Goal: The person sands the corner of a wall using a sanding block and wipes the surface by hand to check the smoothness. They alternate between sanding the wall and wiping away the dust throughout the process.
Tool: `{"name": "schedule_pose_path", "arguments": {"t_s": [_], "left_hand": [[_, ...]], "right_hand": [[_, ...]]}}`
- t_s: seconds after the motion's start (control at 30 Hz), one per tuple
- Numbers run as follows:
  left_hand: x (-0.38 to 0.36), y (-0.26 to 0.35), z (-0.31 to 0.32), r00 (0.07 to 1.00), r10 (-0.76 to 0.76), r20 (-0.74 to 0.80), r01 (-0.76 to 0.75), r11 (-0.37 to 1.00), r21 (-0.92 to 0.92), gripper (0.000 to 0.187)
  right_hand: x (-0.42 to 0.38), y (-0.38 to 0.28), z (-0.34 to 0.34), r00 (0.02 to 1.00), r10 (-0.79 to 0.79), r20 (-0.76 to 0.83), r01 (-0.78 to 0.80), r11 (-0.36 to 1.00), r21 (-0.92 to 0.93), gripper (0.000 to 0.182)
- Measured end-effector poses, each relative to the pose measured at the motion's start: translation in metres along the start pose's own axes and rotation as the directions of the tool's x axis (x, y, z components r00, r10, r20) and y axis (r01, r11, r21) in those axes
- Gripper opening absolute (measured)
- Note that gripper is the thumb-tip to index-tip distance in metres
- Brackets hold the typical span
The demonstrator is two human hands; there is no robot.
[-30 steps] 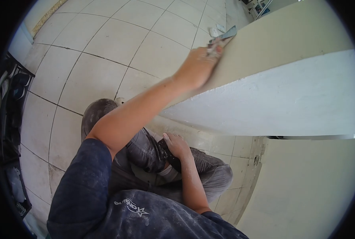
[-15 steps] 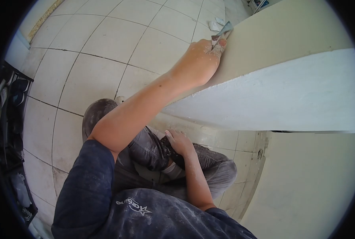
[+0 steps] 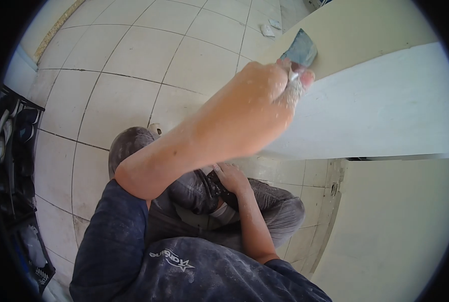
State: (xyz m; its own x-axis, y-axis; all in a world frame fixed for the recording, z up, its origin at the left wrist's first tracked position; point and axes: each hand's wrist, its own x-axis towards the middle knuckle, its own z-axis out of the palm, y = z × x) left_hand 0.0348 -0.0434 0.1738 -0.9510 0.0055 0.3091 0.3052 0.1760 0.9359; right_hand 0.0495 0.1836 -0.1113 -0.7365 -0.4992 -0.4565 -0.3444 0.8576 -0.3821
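My left hand (image 3: 280,90), dusted with white powder, is closed around the handle of a putty knife (image 3: 301,49). Its wide grey blade points away from me and overlaps the beige face of a wall (image 3: 355,43), close to the edge where a white face (image 3: 370,105) begins. Most of the handle is hidden in the fingers. Lower down, my right hand (image 3: 232,178) lies on my crossed lower leg, fingers stretched out and holding nothing. The left forearm passes close above its fingertips in this view.
Pale floor tiles (image 3: 139,55) spread out ahead and to the left. White scraps (image 3: 268,30) lie on them by the wall's far end. On the left stands a dark rack (image 3: 18,146) with shoes. A pale surface (image 3: 385,216) rises at lower right.
My left hand with the putty knife has lifted toward the camera and moved right, and the blade now shows its broad side. My right hand stays on the leg.
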Motion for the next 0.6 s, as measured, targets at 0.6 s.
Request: {"name": "schedule_pose_path", "arguments": {"t_s": [0.6], "left_hand": [[-0.005,0.005,0.014,0.993,0.011,0.114,0.009,0.985,-0.171,0.047]], "right_hand": [[0.002,0.006,0.004,1.000,0.027,0.004,-0.026,0.999,-0.028,0.056]]}}
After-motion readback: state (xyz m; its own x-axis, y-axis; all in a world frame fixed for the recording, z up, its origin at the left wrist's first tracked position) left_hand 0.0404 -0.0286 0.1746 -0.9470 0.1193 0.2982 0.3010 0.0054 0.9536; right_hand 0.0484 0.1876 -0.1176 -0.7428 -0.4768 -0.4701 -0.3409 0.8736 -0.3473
